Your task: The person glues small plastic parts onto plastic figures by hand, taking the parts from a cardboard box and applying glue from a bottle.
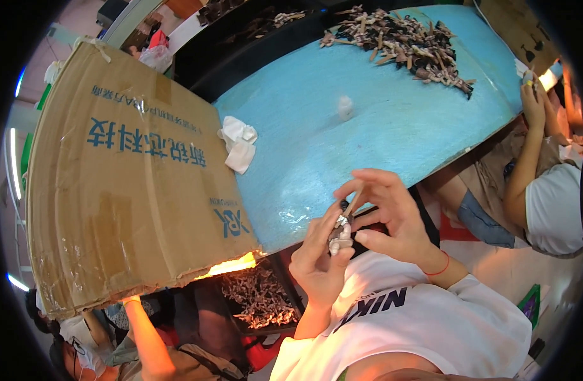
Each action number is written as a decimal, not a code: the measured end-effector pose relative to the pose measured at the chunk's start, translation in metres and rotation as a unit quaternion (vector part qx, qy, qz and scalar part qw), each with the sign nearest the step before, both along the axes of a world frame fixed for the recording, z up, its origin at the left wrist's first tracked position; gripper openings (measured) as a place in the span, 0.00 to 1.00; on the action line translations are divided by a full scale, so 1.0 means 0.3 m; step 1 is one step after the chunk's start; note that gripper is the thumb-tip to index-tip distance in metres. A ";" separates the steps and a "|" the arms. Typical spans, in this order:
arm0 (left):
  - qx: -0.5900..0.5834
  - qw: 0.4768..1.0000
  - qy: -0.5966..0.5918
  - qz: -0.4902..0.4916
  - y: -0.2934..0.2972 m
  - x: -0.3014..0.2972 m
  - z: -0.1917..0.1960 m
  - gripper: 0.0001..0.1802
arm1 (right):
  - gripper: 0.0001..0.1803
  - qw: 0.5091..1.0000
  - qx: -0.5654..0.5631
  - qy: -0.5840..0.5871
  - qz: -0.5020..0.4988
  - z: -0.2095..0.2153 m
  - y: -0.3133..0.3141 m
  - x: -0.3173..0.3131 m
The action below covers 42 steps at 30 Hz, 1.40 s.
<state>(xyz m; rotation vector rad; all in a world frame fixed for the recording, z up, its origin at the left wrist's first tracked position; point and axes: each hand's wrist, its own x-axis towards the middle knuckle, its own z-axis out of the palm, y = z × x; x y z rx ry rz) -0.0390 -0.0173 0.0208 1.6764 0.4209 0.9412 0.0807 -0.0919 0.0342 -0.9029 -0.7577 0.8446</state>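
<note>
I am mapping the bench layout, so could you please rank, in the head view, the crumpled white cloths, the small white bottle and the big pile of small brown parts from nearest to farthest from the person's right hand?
From the right hand:
1. Small white bottle, standing mid-table on the blue mat.
2. Crumpled white cloths, to the left, beside the cardboard box; only slightly farther than the bottle.
3. Pile of small brown parts, at the table's far end.

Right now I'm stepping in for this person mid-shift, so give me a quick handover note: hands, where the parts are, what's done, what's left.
Left hand: closed around a small part, held above the lap.
Right hand: fingers pinch a thin stick at the top of that part.
Pile of similar parts lies at the far end of the blue table; another heap sits in a bin below its near edge.
White cloth lies beside the cardboard box.
Done: cannot tell. Left: the part in hand, plus whatever of the piles is unworked.
</note>
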 end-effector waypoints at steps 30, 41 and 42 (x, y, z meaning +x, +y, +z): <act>-0.614 0.678 -0.277 -0.296 0.037 -0.015 -0.029 0.27 | 0.18 0.846 -0.018 -0.506 -0.166 0.084 0.000 0.022; -0.397 0.841 -0.201 -0.308 0.123 -0.031 -0.074 0.32 | 0.16 0.796 0.064 -0.582 -0.153 0.069 0.020 0.037; -0.395 0.843 -0.204 -0.303 0.126 -0.029 -0.069 0.33 | 0.16 0.796 0.064 -0.583 -0.150 0.070 0.021 0.038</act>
